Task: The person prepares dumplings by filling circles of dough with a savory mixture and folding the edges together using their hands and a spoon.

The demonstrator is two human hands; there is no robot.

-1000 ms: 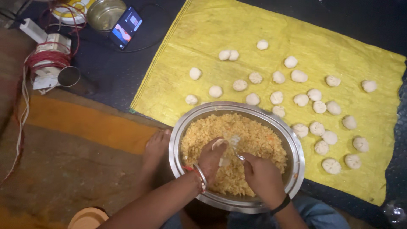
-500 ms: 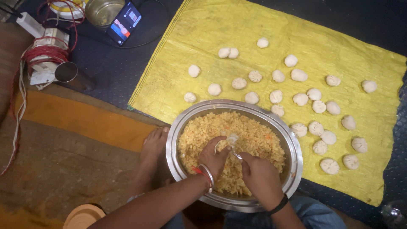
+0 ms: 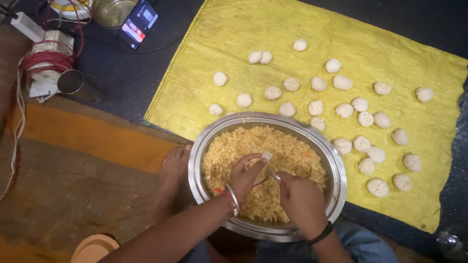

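Low in the middle of the frame, a big round steel bowl point(image 3: 267, 174), full of yellow crumbly filling point(image 3: 287, 151). Above the filling, two hands close together. Left hand point(image 3: 247, 176) curled, gripping a small pale round of dough point(image 3: 259, 159) with the fingertips; a silver bangle point(image 3: 233, 198) and a red thread on that wrist. Right hand point(image 3: 302, 199) closed around a thin metal spoon point(image 3: 274, 176), its tip touching the dough; a dark band point(image 3: 321, 234) on that wrist. Just left of the bowl, a bare foot point(image 3: 173, 168) on the brown floor point(image 3: 63, 195).

Across the upper right of the frame, a wide yellow woven sheet point(image 3: 229, 29) spread flat on a dark mat point(image 3: 122, 78). On the sheet, many small white dumplings point(image 3: 363, 144) with pinched tops, scattered apart, two of them touching near the top middle. Nearest ones just beside the bowl's rim.

At the upper left, a phone point(image 3: 139, 23) lying tilted with a lit screen showing small bright pictures, too small to make out. Beside it, a round steel pot point(image 3: 109, 10), cut off by the top edge. Further left, a white spool wound with red wire point(image 3: 45, 62), with a small steel cup point(image 3: 71, 82) lying on its side right next to it. White plug box point(image 3: 27, 27) in the corner. Orange stripe point(image 3: 92, 139) along the floor below the mat. At the bottom left, part of a round orange plate point(image 3: 92, 248).
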